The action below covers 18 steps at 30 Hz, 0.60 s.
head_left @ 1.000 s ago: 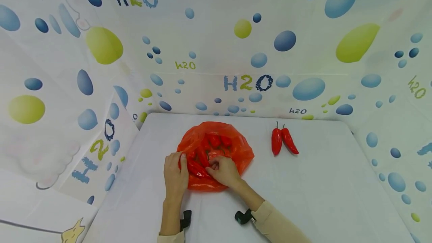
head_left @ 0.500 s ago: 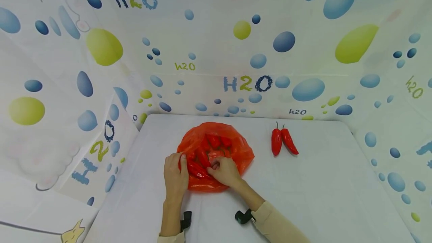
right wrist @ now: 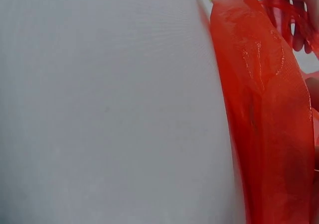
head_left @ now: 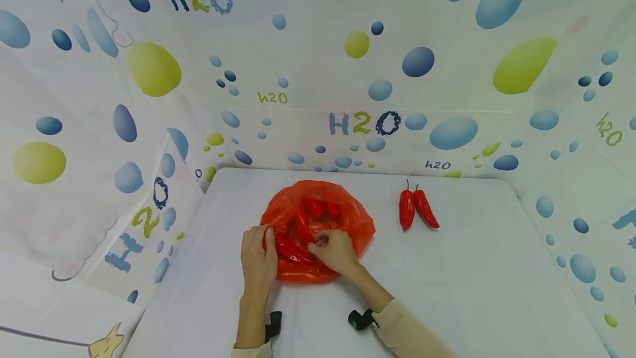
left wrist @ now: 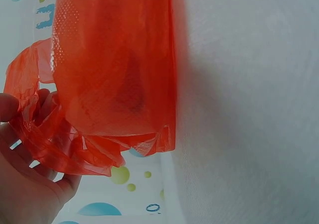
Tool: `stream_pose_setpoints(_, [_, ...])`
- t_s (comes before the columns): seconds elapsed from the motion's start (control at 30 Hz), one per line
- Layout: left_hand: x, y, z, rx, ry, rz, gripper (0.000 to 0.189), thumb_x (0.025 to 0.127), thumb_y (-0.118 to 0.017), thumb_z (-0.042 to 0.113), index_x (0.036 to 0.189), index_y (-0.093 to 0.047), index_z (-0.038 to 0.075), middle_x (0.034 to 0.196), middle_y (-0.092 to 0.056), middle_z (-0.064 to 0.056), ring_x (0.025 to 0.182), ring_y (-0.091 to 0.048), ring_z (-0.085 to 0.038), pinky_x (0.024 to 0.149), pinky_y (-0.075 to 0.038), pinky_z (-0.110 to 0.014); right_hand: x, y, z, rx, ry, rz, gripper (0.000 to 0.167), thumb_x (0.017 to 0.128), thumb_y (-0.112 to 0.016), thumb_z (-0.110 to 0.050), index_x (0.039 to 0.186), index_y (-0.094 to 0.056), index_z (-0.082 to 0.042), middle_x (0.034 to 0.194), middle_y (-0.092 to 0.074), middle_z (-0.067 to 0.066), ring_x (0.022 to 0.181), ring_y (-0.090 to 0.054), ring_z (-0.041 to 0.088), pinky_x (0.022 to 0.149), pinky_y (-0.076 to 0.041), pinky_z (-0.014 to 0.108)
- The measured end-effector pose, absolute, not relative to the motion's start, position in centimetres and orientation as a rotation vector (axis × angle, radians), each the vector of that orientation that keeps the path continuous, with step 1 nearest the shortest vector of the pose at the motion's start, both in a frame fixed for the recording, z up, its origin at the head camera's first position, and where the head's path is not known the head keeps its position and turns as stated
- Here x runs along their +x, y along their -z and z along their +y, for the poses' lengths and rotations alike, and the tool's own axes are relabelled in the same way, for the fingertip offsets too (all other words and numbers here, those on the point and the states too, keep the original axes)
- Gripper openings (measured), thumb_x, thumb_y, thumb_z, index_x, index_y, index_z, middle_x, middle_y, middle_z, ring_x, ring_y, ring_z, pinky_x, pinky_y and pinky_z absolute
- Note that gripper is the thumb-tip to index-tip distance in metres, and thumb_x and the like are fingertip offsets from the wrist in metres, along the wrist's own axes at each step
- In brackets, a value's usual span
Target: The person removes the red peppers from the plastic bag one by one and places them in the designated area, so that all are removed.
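A red-orange plastic bag (head_left: 361,220) stands with its mouth gaping, several red chili peppers inside. At its left rim my left hand (head_left: 257,258) grips the plastic, thumb inside; the left wrist view shows the crumpled edge of the bag (left wrist: 112,84) between thumb and fingers. My right hand (head_left: 338,253) reaches in over the front right rim and pinches the near end of a red chili pepper (head_left: 303,224). Another chili pepper (head_left: 292,249) lies across the front of the bag, between the hands. In the right wrist view the bag's side (right wrist: 269,109) mostly hides the right fingers.
Two more red chili peppers, one upright (head_left: 407,210) and one slanting (head_left: 425,209), lie side by side to the right of the bag. White cloth covers the table (head_left: 472,269). A patterned curtain (head_left: 318,59) rises behind the far edge and along both sides.
My right hand has shifted slightly right inside the bag, and the chili pepper at its fingertips has moved and turned a little with it. The left hand keeps its place on the rim.
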State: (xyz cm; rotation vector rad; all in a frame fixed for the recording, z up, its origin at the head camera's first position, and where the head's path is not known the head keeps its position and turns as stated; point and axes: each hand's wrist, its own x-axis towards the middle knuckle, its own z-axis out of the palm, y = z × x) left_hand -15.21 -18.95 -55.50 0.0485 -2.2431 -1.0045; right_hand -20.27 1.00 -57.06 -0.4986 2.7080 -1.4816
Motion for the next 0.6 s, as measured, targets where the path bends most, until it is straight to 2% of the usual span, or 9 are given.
stream_pose_setpoints(0.6, [-15.14, 55.46, -18.95, 0.063, 1.013, -2.265, 0.023, 0.108, -0.056, 0.018, 0.115, -0.070, 0.001, 0.109, -0.068, -0.015, 0.102, -0.056, -0.031, 0.091, -0.048, -0.043, -19.50, 56.77, 1.77, -0.472, 1.527, 2.685, 0.016, 0.089, -0.080, -0.025, 0.094, -0.078, -0.011, 0.076, -0.071, -0.008, 0.068, -0.065, 0.007, 0.065, -0.056, 0.024])
